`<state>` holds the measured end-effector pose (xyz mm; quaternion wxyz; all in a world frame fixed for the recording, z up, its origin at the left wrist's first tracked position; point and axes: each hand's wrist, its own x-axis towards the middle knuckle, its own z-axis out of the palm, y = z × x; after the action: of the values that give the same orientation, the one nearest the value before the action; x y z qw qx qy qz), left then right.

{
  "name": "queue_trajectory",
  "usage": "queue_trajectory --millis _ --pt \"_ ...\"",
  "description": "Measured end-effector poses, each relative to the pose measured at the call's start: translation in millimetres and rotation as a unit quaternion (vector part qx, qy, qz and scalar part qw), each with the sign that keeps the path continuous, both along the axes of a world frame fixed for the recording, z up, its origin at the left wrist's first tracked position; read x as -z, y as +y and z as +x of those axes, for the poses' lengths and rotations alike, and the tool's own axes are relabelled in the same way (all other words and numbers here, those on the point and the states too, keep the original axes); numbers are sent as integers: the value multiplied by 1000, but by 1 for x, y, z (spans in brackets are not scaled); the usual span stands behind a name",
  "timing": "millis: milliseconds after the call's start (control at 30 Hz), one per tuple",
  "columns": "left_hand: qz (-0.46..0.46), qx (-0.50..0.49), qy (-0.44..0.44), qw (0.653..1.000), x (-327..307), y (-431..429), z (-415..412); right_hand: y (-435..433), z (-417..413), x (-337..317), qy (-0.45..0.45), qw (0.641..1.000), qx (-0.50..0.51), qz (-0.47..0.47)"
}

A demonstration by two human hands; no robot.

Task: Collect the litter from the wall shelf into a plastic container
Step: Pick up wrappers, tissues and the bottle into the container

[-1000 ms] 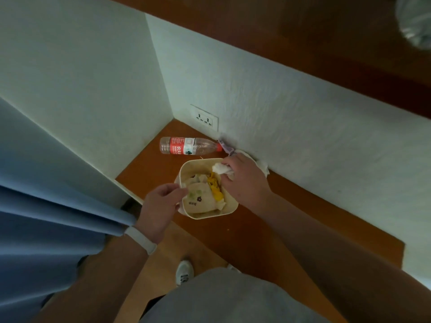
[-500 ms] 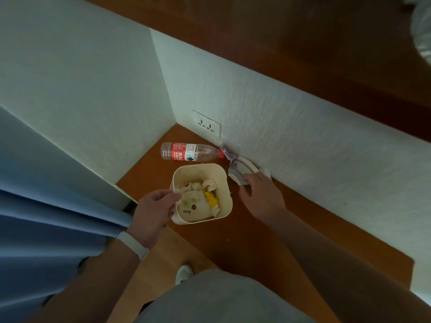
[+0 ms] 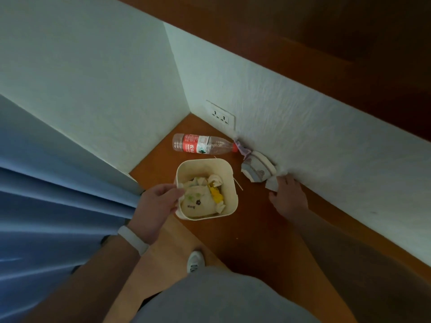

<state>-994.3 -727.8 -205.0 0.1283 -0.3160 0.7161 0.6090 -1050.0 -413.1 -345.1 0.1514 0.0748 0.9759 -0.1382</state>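
Note:
A cream plastic container (image 3: pixel 229 183) stands on the brown wall shelf (image 3: pixel 256 229), holding crumpled paper and a yellow scrap. My left hand (image 3: pixel 158 202) grips its left rim. My right hand (image 3: pixel 288 198) rests on the shelf by the wall, fingertips touching a white tissue (image 3: pixel 272 184). Just left of the tissue lies a crushed paper cup (image 3: pixel 255 167). An empty clear bottle (image 3: pixel 203 145) with a red label lies on its side behind the container. A thin stick (image 3: pixel 238 184) lies between container and cup.
White walls meet in a corner behind the shelf, with a socket plate (image 3: pixel 220 115) low on the right wall. A blue curtain (image 3: pixel 58 217) hangs at the left. Below the shelf edge show the wood floor and a white shoe (image 3: pixel 195 262).
My right hand dropped a white tissue into the container, then moved right to the wall and now touches another tissue. The left hand stayed on the rim.

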Motion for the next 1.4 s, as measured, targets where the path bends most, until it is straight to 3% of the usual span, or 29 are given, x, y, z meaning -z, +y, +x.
queue_trajectory --millis 367,600,867,1000,1400 --pt "3 23 -4 1000 5 5 2 -5 12 -16 -35 999 -6 -39" --pt "25 67 -2 997 7 4 -7 -20 42 -67 51 992 51 -102" --pt "37 105 7 994 11 3 -18 -77 63 -148 209 965 -21 -159" --pt "53 121 23 991 12 -2 -20 -105 61 -153 193 962 -32 -190" --pt "61 122 15 991 27 -43 -25 -146 48 -142 145 975 -79 -147"
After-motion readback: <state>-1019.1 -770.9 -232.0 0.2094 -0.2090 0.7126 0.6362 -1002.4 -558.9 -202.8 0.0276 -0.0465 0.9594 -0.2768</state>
